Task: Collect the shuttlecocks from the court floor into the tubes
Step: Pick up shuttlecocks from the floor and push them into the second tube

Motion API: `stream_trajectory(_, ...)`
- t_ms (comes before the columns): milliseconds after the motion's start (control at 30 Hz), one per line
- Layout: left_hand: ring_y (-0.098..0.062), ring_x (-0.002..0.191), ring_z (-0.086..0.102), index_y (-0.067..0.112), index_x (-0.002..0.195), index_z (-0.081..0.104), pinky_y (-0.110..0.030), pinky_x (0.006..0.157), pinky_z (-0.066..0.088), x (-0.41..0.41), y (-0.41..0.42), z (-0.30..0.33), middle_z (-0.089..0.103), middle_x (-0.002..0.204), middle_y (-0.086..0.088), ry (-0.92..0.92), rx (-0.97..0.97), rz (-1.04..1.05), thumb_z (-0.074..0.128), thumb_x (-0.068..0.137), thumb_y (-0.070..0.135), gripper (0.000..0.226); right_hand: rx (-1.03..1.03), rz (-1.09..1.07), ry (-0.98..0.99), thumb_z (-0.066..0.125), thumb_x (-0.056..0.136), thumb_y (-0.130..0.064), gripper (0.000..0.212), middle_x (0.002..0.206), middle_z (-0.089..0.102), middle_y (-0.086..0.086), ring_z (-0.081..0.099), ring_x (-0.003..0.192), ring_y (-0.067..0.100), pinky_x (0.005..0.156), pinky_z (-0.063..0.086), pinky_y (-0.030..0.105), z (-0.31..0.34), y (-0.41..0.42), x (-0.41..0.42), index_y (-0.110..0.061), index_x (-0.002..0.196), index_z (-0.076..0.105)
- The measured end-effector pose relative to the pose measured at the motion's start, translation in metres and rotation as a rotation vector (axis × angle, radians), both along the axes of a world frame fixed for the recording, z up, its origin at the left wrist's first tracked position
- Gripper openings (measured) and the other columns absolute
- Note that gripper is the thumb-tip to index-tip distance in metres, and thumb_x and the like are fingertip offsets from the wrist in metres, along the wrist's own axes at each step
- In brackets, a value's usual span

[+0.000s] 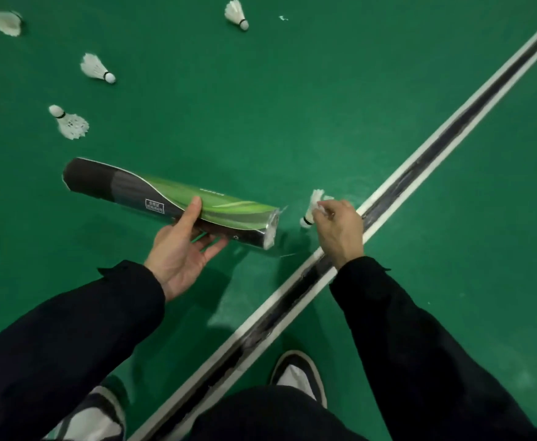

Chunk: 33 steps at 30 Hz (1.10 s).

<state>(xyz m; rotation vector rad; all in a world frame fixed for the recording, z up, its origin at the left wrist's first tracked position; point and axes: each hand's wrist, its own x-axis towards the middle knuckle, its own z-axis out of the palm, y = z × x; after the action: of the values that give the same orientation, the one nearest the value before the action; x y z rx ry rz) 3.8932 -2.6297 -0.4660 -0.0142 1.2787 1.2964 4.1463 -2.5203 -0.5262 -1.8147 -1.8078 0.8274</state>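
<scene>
My left hand point(182, 249) holds a long green-and-black shuttlecock tube point(152, 194) nearly level above the floor, thumb on top and fingers underneath, its open end point(272, 229) pointing right. My right hand point(337, 229) pinches the feathers of a white shuttlecock point(311, 210), cork end down-left, a short gap from the tube's open end. Several more white shuttlecocks lie on the green floor: one at the left point(69, 122), one further up point(96, 67), one at the top left corner point(6, 23), one at the top centre point(236, 14).
A white-edged dark court line point(420, 163) runs diagonally from the bottom centre to the top right, passing under my right wrist. My two shoes, left point(96, 415) and right point(299, 375), stand at the bottom edge on either side of the line. Green floor lies to the right.
</scene>
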Motion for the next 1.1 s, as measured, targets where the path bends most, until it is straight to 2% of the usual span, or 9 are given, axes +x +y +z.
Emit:
stream_trajectory(133, -0.028, 0.114, 0.073, 0.003, 0.135, 0.059, -0.036, 0.081, 0.065, -0.019, 0.001, 0.007, 0.074, 0.123, -0.016, 0.021, 0.035, 0.043, 0.068, 0.096, 0.039, 0.053, 0.0, -0.354, 0.916, 0.068, 0.095, -0.011, 0.014, 0.091, 0.07, 0.0, 0.064, 0.08, 0.019, 0.082, 0.061, 0.034, 0.051, -0.05, -0.021, -0.005, 0.105, 0.074)
stream_trajectory(200, -0.027, 0.109, 0.073, 0.003, 0.133, 0.06, -0.036, 0.08, 0.065, -0.029, 0.001, 0.009, 0.075, 0.118, -0.016, -0.011, 0.047, 0.082, 0.068, 0.096, 0.04, 0.053, -0.004, -0.319, 1.059, 0.067, 0.094, -0.004, 0.011, 0.086, 0.074, 0.001, 0.066, 0.076, 0.021, 0.081, 0.061, 0.034, 0.065, -0.073, -0.034, -0.001, 0.104, 0.073)
stream_trajectory(300, -0.027, 0.114, 0.072, 0.005, 0.126, 0.064, -0.038, 0.086, 0.065, -0.032, 0.0, 0.013, 0.077, 0.12, -0.014, -0.038, 0.051, 0.029, 0.063, 0.1, 0.044, 0.047, -0.064, -0.174, 0.911, 0.07, 0.092, -0.003, 0.01, 0.083, 0.073, 0.006, 0.067, 0.076, 0.02, 0.08, 0.057, 0.038, 0.064, -0.093, -0.065, -0.011, 0.095, 0.074)
stream_trajectory(433, -0.025, 0.106, 0.076, 0.007, 0.123, 0.066, -0.036, 0.083, 0.066, -0.037, -0.006, 0.016, 0.08, 0.114, -0.011, -0.044, 0.072, -0.002, 0.063, 0.1, 0.043, 0.043, -0.052, 0.091, 0.779, 0.058, 0.093, 0.007, 0.035, 0.085, 0.06, 0.005, 0.057, 0.059, 0.011, 0.059, 0.05, 0.023, 0.066, -0.101, -0.103, -0.023, 0.079, 0.069)
stream_trajectory(633, -0.028, 0.119, 0.071, 0.005, 0.137, 0.06, -0.036, 0.083, 0.064, -0.08, -0.026, 0.029, 0.075, 0.127, -0.012, -0.004, 0.133, 0.048, 0.067, 0.093, 0.043, 0.059, -0.406, 0.544, 0.532, 0.047, 0.092, 0.007, 0.05, 0.079, 0.069, -0.016, 0.066, 0.065, 0.013, 0.056, 0.058, 0.035, 0.103, -0.101, -0.139, -0.029, 0.126, 0.058)
stream_trajectory(733, -0.024, 0.111, 0.074, 0.004, 0.142, 0.058, -0.037, 0.085, 0.064, -0.097, -0.034, 0.033, 0.074, 0.129, -0.013, -0.004, 0.159, 0.056, 0.067, 0.094, 0.043, 0.062, -0.496, 0.558, 0.507, 0.048, 0.094, 0.007, 0.049, 0.113, 0.068, 0.002, 0.067, 0.07, 0.018, 0.055, 0.058, 0.034, 0.112, -0.101, -0.175, -0.025, 0.131, 0.054)
stream_trajectory(900, -0.023, 0.105, 0.074, 0.001, 0.142, 0.058, -0.032, 0.076, 0.064, -0.13, -0.041, 0.031, 0.073, 0.13, -0.015, -0.055, 0.195, 0.121, 0.063, 0.1, 0.041, 0.058, -0.372, 0.36, 0.554, 0.064, 0.094, -0.001, 0.027, 0.093, 0.068, 0.007, 0.063, 0.056, 0.014, 0.047, 0.054, 0.032, 0.114, -0.1, -0.215, -0.014, 0.117, 0.066)
stream_trajectory(1000, -0.028, 0.115, 0.071, 0.002, 0.142, 0.058, -0.032, 0.076, 0.063, -0.146, -0.046, 0.038, 0.073, 0.131, -0.015, -0.059, 0.169, 0.137, 0.064, 0.101, 0.04, 0.056, -0.297, 0.377, 0.505, 0.066, 0.095, -0.006, 0.02, 0.094, 0.067, 0.018, 0.061, 0.058, 0.012, 0.046, 0.053, 0.032, 0.119, -0.105, -0.224, -0.017, 0.111, 0.069)
stream_trajectory(1100, -0.028, 0.12, 0.07, 0.003, 0.143, 0.056, -0.034, 0.079, 0.064, -0.144, -0.049, 0.034, 0.071, 0.134, -0.015, -0.032, 0.15, 0.148, 0.063, 0.102, 0.036, 0.053, -0.407, 0.439, 0.474, 0.059, 0.101, -0.013, 0.016, 0.102, 0.067, 0.011, 0.066, 0.062, 0.01, 0.05, 0.056, 0.033, 0.113, -0.11, -0.231, -0.021, 0.112, 0.066)
